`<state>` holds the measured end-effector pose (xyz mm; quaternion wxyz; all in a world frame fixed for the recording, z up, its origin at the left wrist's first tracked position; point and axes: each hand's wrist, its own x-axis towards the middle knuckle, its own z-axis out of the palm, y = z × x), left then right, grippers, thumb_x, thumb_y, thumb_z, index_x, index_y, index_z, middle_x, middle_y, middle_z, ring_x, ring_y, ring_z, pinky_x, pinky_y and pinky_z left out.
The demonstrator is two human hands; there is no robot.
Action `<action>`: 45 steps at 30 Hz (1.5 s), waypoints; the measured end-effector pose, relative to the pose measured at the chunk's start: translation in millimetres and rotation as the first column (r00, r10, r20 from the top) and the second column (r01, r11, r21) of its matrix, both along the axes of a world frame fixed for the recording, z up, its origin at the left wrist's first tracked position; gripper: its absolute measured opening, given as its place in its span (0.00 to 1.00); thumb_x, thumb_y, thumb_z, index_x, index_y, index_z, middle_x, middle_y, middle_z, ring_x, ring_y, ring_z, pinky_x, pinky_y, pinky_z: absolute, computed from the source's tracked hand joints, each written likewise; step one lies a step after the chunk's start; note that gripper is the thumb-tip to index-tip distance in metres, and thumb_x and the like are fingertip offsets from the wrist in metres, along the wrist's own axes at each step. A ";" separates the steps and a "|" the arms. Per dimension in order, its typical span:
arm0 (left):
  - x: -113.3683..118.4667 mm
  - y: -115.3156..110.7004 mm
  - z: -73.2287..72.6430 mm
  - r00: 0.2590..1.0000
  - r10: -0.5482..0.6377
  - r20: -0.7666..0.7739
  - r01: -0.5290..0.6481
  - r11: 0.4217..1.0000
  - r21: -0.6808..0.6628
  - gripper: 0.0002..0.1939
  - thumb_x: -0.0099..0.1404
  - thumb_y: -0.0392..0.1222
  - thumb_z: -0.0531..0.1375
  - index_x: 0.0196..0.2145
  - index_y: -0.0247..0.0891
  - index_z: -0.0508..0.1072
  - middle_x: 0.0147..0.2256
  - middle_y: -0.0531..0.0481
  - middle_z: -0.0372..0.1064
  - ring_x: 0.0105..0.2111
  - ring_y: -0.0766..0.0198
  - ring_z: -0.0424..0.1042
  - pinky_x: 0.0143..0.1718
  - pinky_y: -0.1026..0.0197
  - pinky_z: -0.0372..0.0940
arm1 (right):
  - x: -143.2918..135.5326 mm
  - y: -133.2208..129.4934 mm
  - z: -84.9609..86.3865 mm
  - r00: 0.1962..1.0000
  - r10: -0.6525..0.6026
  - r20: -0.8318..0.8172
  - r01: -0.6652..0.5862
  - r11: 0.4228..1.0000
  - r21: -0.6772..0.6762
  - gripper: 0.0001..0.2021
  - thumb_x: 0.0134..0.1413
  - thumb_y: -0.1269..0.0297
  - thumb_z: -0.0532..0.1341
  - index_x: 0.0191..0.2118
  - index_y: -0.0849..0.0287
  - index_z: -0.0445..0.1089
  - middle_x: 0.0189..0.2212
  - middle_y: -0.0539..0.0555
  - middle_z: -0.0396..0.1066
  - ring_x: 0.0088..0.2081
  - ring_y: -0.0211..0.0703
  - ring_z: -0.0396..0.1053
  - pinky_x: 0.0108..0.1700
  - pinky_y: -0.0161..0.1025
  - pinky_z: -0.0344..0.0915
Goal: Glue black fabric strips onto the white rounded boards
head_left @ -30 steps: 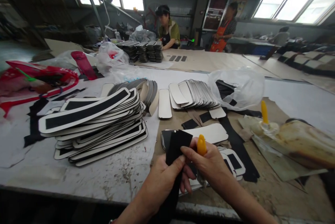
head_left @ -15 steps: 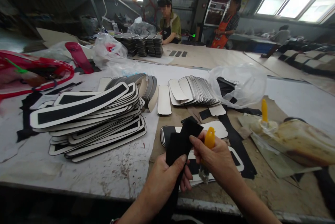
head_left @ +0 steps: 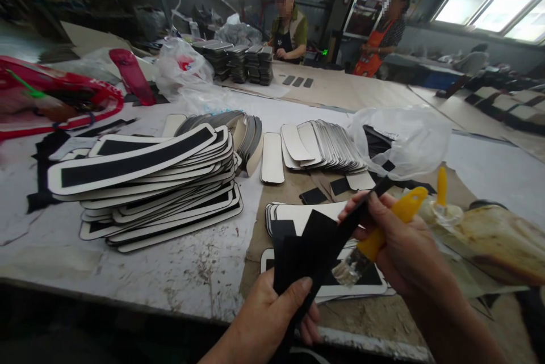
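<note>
Right hand (head_left: 400,245) now rightward, black strip (head_left: 336,236) pinched.

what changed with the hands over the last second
The right hand moved right and up, drawing one black strip out of the bunch, and the yellow brush in it tipped over sideways. The left hand kept holding the black pieces; the stacks stayed put.

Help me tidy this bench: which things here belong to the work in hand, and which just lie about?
In hand:
left hand gripping black strips
right hand holding yellow-handled brush
white-edged panels beneath

Lying about:
red bag
clear plastic bag
</note>
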<state>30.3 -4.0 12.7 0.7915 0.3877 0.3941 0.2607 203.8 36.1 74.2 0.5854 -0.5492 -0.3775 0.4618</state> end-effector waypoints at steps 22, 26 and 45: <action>-25.6 100.9 -26.6 0.829 0.365 -0.424 -0.211 0.906 0.367 0.28 0.49 0.47 0.67 0.46 0.34 0.67 0.41 0.43 0.72 0.42 0.53 0.70 0.47 0.52 0.62 | -2.6 88.9 -34.4 -0.014 0.704 0.711 -0.495 0.613 -0.616 0.09 0.56 0.60 0.56 0.29 0.58 0.69 0.23 0.51 0.69 0.25 0.39 0.65 0.27 0.33 0.52; -23.7 100.9 -33.3 0.834 0.346 -0.430 -0.220 0.923 0.315 0.28 0.49 0.45 0.67 0.46 0.34 0.66 0.41 0.43 0.72 0.41 0.53 0.71 0.45 0.52 0.64 | -5.2 95.9 -45.1 -0.106 0.686 0.720 -0.473 0.602 -0.644 0.09 0.56 0.59 0.56 0.32 0.57 0.71 0.26 0.53 0.72 0.30 0.44 0.69 0.29 0.34 0.54; -15.1 97.1 -46.2 0.735 0.365 -0.572 -0.153 0.910 0.385 0.24 0.52 0.51 0.64 0.44 0.38 0.67 0.36 0.47 0.72 0.36 0.56 0.71 0.38 0.58 0.63 | -11.6 96.3 -49.3 -0.244 0.616 0.749 -0.428 0.625 -0.653 0.10 0.56 0.61 0.56 0.37 0.58 0.72 0.30 0.59 0.74 0.34 0.51 0.72 0.28 0.36 0.56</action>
